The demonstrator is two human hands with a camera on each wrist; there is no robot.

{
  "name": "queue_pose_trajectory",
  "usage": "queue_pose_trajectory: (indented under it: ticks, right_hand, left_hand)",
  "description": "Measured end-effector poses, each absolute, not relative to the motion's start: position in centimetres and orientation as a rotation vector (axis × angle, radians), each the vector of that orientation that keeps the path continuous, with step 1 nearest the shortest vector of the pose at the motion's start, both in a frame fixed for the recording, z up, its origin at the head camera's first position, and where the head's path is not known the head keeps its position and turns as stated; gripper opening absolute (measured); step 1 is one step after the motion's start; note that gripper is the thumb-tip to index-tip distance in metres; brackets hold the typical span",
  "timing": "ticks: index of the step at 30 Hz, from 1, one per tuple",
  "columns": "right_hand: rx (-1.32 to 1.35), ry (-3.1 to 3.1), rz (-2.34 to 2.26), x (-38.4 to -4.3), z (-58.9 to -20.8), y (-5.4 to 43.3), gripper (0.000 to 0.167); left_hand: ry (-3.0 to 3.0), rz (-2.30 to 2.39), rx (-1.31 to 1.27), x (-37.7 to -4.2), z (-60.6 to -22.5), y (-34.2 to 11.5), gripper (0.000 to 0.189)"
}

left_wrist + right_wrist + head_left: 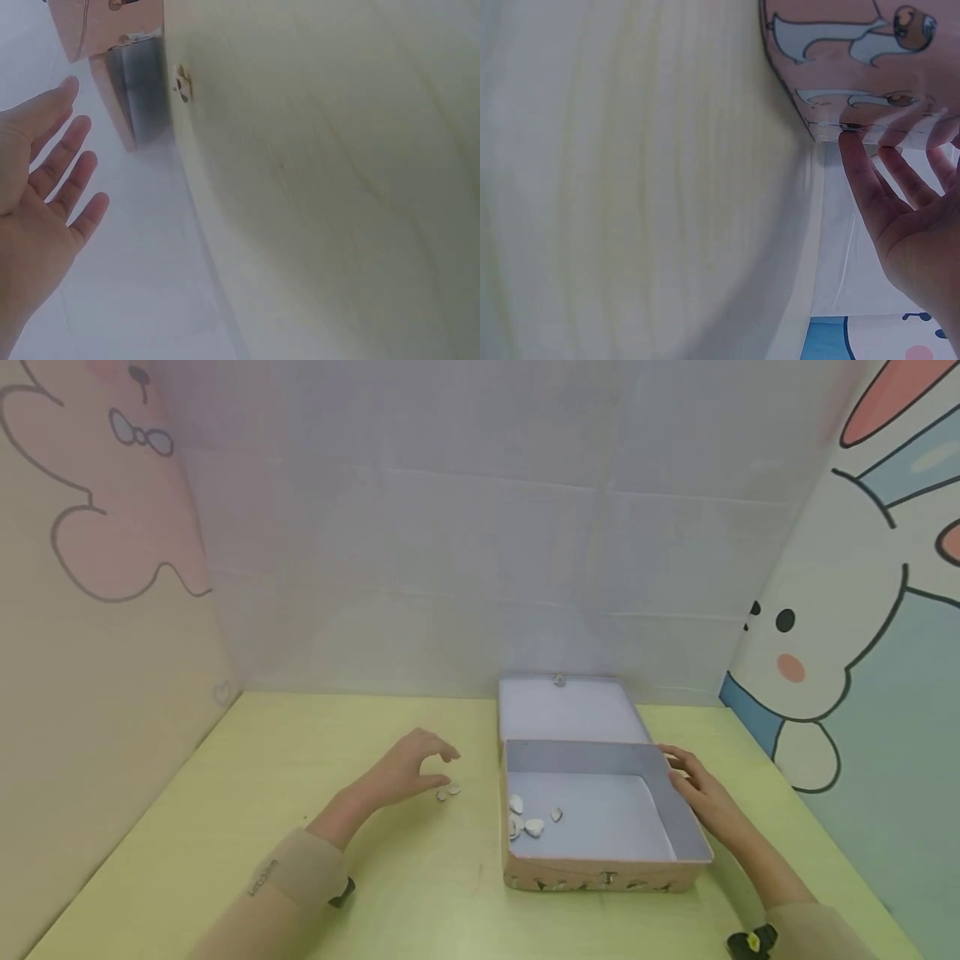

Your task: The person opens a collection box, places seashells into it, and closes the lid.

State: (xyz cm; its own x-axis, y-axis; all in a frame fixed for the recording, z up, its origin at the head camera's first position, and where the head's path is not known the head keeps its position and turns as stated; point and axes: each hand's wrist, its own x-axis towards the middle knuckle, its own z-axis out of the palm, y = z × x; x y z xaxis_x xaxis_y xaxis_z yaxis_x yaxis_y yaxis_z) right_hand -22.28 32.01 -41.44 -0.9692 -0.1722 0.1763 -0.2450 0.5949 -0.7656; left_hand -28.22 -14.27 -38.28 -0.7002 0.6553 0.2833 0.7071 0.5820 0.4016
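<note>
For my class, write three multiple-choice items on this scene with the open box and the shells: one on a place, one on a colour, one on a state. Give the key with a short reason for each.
1. Where are the two loose shells that lie outside the box?
A. On the table just left of the box
B. On the raised lid
C. In the right hand

2. What colour is the table top?
A. Dark brown
B. Pale yellow-green
C. Red

3. How does the left hand stand?
A. Clenched round a shell
B. Fingers loosely bent above the loose shells, holding nothing
C. Flat inside the box

Key:
1 A, the shells lie on the table between the left hand and the box.
2 B, the surface shows pale yellow-green in the head view.
3 B, the left wrist view shows spread, empty fingers, while the right hand rests at the box's right wall.
</note>
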Motion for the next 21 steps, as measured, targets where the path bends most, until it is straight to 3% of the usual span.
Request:
queue_pose_trajectory:
  ticks: [21]
  right_hand:
    - [0.365,-2.723,1.313,-22.5,-41.5,32.0,0.044]
  left_hand:
    - [-2.983,-0.687,-1.258,-29.6,-40.2,-15.5,0.021]
